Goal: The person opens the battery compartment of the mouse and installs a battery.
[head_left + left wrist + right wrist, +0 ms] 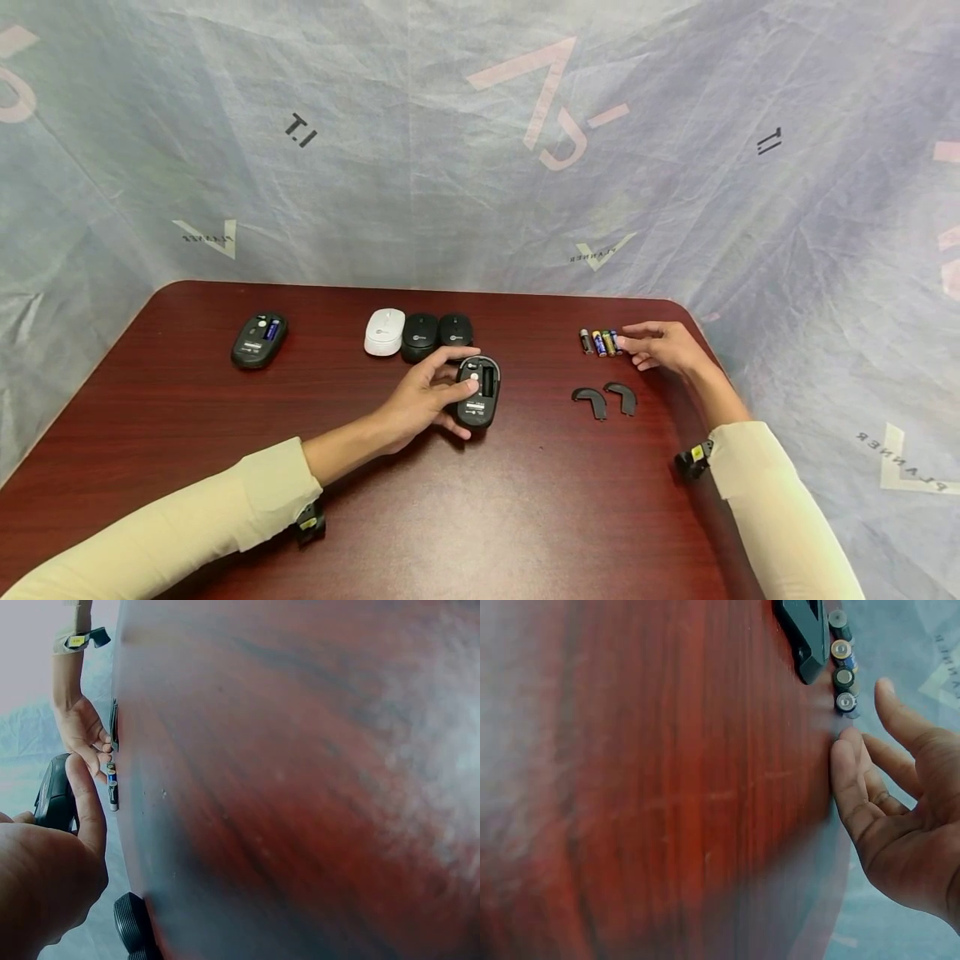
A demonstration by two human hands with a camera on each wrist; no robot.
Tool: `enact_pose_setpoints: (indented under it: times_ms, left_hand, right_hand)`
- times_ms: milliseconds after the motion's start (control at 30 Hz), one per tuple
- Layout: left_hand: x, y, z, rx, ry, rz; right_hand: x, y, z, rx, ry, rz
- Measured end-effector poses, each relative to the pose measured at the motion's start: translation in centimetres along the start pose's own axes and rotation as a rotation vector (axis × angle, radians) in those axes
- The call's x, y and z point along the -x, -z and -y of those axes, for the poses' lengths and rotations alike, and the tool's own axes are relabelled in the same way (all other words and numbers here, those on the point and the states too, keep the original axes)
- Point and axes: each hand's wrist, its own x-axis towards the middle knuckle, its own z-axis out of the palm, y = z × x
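Observation:
My left hand point(423, 396) holds a black computer mouse point(477, 408), underside facing up, its thumb lying across the bottom. The battery slot in that mouse looks dark and bare. In the left wrist view the mouse point(56, 799) is seen edge-on beside a fingertip. At the right of the table, my right hand point(663, 346) is by a row of several batteries point(599, 343), fingertips at the rightmost one. The right wrist view has the thumb and fingers of the right hand point(907, 795) apart, just short of the nearest battery point(846, 702).
Two curved black battery covers point(591, 402) lie on the table point(450, 517) in front of the batteries. A white mouse point(385, 332) and two black mice point(420, 333) stand side by side at the back. Far left, another upturned mouse point(258, 342) has a blue battery in its slot.

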Motion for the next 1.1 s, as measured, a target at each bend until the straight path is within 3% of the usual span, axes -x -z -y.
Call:
enact_pose_setpoints:
  times_ms: [267,733,1100]
  left_hand:
    - [-0.1,0.0,-0.1,0.001,0.012,0.0]
    - [-0.2,0.2,0.2,-0.006,0.009,-0.006]
    - [-0.1,0.3,0.3,0.001,0.005,-0.005]
  right_hand:
    - [-0.8,-0.5,0.9,0.081,-0.006,-0.019]
    - [-0.9,-0.3,1.6,0.171,-0.011,0.034]
    - [-0.1,-1.1,2.1,0.255,0.008,-0.029]
